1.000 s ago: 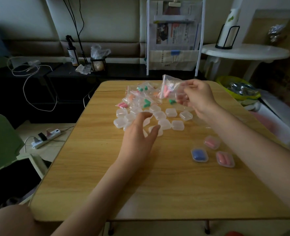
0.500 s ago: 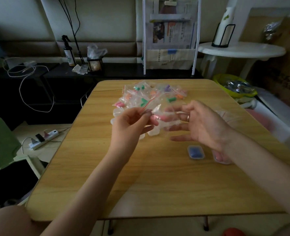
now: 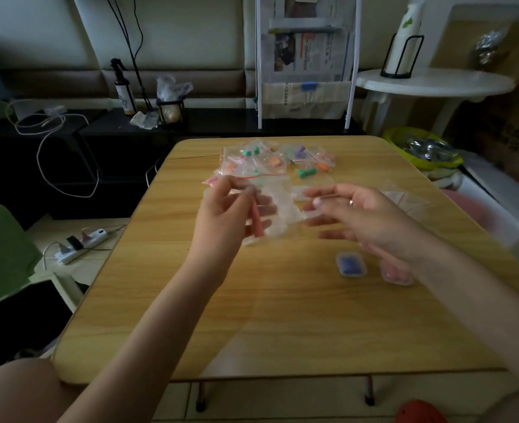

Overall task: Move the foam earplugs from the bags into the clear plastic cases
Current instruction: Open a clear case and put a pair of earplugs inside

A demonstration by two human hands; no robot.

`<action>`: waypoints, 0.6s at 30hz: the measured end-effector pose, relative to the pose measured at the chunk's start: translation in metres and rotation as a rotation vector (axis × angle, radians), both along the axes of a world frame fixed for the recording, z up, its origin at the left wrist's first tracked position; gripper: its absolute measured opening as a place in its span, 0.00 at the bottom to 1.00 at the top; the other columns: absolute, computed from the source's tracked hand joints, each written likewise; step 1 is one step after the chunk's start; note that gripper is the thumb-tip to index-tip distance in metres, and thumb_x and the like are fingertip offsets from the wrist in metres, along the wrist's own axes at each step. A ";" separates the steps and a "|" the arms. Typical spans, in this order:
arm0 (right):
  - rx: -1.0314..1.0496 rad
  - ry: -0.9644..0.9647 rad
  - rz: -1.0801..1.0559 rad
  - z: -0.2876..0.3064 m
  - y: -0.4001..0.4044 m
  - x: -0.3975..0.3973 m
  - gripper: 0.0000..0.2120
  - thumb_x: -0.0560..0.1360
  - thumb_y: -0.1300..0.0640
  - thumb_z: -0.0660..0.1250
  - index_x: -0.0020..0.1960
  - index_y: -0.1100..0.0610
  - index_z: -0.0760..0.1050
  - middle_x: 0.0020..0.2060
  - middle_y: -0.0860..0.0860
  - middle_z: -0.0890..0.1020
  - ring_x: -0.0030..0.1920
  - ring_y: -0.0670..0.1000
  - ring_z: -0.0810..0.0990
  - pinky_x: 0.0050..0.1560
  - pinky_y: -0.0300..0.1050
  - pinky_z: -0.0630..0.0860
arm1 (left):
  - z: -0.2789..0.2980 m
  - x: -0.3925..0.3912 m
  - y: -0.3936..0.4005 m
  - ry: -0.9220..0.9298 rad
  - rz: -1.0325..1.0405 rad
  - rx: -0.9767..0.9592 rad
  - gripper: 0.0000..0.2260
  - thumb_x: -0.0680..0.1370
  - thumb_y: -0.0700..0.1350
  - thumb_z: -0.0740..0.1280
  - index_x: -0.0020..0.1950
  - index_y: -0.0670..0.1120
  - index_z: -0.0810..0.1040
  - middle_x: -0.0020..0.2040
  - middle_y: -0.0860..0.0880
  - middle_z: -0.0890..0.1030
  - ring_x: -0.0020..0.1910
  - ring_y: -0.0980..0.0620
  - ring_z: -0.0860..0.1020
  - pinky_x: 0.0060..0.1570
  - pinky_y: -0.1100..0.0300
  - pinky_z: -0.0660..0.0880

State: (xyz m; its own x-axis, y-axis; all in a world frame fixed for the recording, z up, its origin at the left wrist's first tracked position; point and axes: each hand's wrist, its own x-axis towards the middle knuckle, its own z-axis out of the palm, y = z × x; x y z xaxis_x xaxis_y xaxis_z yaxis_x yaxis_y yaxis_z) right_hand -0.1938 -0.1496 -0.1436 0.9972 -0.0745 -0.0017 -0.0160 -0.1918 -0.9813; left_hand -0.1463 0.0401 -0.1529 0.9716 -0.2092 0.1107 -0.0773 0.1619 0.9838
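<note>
Earplug bag (image 3: 275, 209) | left grip (image 3: 221, 221) pinches its top | right grip (image 3: 365, 218) wide, fingers spread | above table (image 3: 282, 315)

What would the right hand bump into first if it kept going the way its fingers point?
Probably the clear bag that the left hand pinches. The right hand has its fingers stretched leftward toward that bag, with a small gap between. Depth is hard to judge from this one view.
</note>
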 end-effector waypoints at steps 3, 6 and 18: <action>-0.063 -0.077 -0.015 0.003 0.000 0.001 0.18 0.73 0.45 0.65 0.59 0.50 0.79 0.50 0.47 0.84 0.51 0.47 0.81 0.53 0.43 0.78 | -0.004 -0.007 -0.005 -0.102 -0.142 0.189 0.05 0.80 0.39 0.61 0.49 0.39 0.75 0.44 0.43 0.82 0.40 0.50 0.82 0.39 0.58 0.81; -0.181 -0.134 0.001 0.003 0.002 -0.001 0.09 0.73 0.50 0.67 0.52 0.49 0.81 0.44 0.45 0.84 0.45 0.38 0.80 0.45 0.31 0.75 | -0.007 -0.012 -0.012 -0.161 -0.223 0.276 0.04 0.80 0.38 0.61 0.48 0.40 0.75 0.43 0.42 0.81 0.35 0.54 0.79 0.31 0.65 0.76; -0.144 -0.116 -0.025 -0.004 0.001 0.005 0.03 0.76 0.61 0.67 0.46 0.57 0.80 0.30 0.45 0.79 0.32 0.41 0.75 0.34 0.32 0.72 | -0.010 -0.009 -0.012 -0.243 -0.230 0.298 0.10 0.72 0.45 0.70 0.49 0.46 0.74 0.44 0.44 0.82 0.37 0.55 0.81 0.31 0.64 0.76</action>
